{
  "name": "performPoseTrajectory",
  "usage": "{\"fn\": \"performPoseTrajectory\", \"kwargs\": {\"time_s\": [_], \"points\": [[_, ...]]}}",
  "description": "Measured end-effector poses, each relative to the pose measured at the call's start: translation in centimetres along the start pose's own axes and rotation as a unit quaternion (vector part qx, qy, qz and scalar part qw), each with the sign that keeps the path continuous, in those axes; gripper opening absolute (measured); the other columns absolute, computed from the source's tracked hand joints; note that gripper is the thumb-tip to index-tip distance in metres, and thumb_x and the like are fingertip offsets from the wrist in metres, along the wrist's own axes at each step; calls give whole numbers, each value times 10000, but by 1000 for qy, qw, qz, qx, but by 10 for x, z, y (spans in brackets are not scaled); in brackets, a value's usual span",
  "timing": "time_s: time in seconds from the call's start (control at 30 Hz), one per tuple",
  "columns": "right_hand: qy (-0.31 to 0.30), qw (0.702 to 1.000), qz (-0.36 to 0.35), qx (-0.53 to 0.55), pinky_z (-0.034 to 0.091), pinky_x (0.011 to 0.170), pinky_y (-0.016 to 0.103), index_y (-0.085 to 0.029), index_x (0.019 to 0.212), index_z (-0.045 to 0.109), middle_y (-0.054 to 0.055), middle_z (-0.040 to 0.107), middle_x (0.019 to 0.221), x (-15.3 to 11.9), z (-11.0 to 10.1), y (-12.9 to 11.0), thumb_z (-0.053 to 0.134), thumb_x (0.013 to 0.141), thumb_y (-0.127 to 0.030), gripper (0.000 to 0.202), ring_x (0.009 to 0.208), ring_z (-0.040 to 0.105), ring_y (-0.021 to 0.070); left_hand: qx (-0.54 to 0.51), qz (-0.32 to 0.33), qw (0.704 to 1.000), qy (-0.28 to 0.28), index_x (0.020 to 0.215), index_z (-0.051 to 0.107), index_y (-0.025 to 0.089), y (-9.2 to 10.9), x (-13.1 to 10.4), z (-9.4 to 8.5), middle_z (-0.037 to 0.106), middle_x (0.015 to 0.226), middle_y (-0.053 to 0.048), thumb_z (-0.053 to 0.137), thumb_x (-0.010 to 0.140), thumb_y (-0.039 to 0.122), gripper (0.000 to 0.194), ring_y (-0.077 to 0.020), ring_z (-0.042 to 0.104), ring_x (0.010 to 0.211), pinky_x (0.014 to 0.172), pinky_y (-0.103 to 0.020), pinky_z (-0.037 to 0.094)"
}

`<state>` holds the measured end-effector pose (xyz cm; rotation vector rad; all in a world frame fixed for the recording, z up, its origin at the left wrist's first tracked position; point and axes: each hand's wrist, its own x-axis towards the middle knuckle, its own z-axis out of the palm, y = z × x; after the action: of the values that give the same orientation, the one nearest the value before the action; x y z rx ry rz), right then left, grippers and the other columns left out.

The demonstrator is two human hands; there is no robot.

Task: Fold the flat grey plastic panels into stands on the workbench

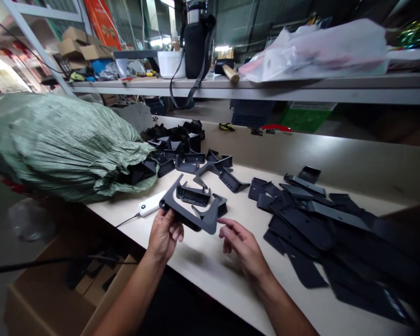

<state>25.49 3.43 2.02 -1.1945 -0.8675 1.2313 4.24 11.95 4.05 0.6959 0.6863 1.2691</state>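
The left grip [164, 235] is closed, thumb and fingers pinching the near left edge of a dark grey, angular plastic bracket [187, 214], held tilted above the pale, smooth counter [203, 261]. The right grip [240, 240] is loosely half-open, nothing visible in it, its index fingertip at the bracket's right corner; whether they touch, I cannot tell. Left of the bracket lies a white plastic box [151, 204]. Beyond the bracket spreads a heap of black plastic parts [195, 142]; right of the bracket, flat black plates [308, 226]; farther left of the bracket, a bulging pale-green plastic sack [63, 140].
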Motion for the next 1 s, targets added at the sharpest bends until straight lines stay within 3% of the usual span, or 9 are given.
{"fn": "performPoseTrajectory", "kwargs": {"time_s": [0.1, 0.17, 0.23, 0.33, 0.43, 0.57, 0.8, 0.9, 1.0], "points": [[-61, 991, 34, 110, 500, 564, 280, -229, 1276, 716, 9, 683, 870, -10, 13, -9, 800, 871, -553, 526, 560, 541, 106, -126, -151, 980, 30, 941, 710, 226, -18, -18, 5, 388, 507, 130, 918, 788, 346, 285, -30, 341, 350, 351, -132, 320], [-71, 988, 20, 133, 476, 532, 264, -196, 1141, 759, -15, 641, 724, -20, 23, -18, 818, 863, -535, 443, 525, 516, 102, -162, -230, 959, 38, 884, 687, 207, -32, -31, 5, 369, 515, 120, 843, 866, 273, 170, -27, 329, 354, 358, -128, 306], [-53, 992, -9, 116, 439, 492, 242, -168, 944, 766, -19, 616, 629, -28, 32, -28, 832, 859, -515, 364, 501, 497, 96, -175, -301, 937, 37, 726, 593, 188, -47, -44, 3, 328, 504, 106, 778, 922, 261, 280, -29, 314, 357, 368, -131, 313], [-35, 997, -12, 74, 438, 469, 226, -159, 839, 736, 22, 697, 663, -37, 42, -43, 823, 872, -512, 364, 514, 551, 102, -184, -373, 909, 11, 620, 483, 174, -67, -63, -1, 341, 506, 92, 801, 898, 252, 430, -21, 308, 371, 377, -125, 318], [-35, 997, 16, 64, 461, 444, 216, -160, 798, 712, 20, 704, 620, -40, 47, -54, 825, 861, -529, 391, 485, 588, 110, -200, -408, 891, -25, 618, 500, 162, -79, -76, -6, 417, 547, 82, 898, 796, 238, 443, -3, 311, 380, 370, -120, 306], [-27, 996, 29, 77, 452, 415, 195, -162, 723, 678, -6, 661, 559, -39, 50, -58, 855, 823, -532, 422, 433, 540, 83, -221, -427, 876, -37, 653, 548, 149, -82, -85, -8, 397, 567, 98, 976, 701, 250, 442, 7, 301, 386, 369, -122, 297], [-38, 996, 30, 79, 440, 422, 198, -164, 751, 689, -10, 659, 593, -38, 48, -54, 846, 838, -516, 396, 443, 537, 82, -179, -410, 894, -14, 734, 582, 169, -83, -85, -9, 430, 612, 83, 832, 880, 294, 315, -13, 314, 403, 394, -137, 296], [-51, 997, 23, 59, 428, 453, 203, -162, 799, 728, -5, 659, 634, -42, 38, -52, 835, 855, -501, 359, 486, 534, 84, -117, -368, 922, -27, 770, 659, 185, -81, -76, -14, 508, 583, 61, 868, 828, 385, 295, -57, 420, 427, 419, -173, 392], [-71, 997, 27, 28, 426, 488, 218, -158, 825, 760, 6, 652, 677, -46, 19, -43, 817, 877, -498, 348, 527, 519, 88, -26, -280, 958, -61, 866, 760, 175, -70, -57, -20, 694, 698, -22, 898, 763, 456, 330, -145, 634, 577, 547, -244, 537]]}}
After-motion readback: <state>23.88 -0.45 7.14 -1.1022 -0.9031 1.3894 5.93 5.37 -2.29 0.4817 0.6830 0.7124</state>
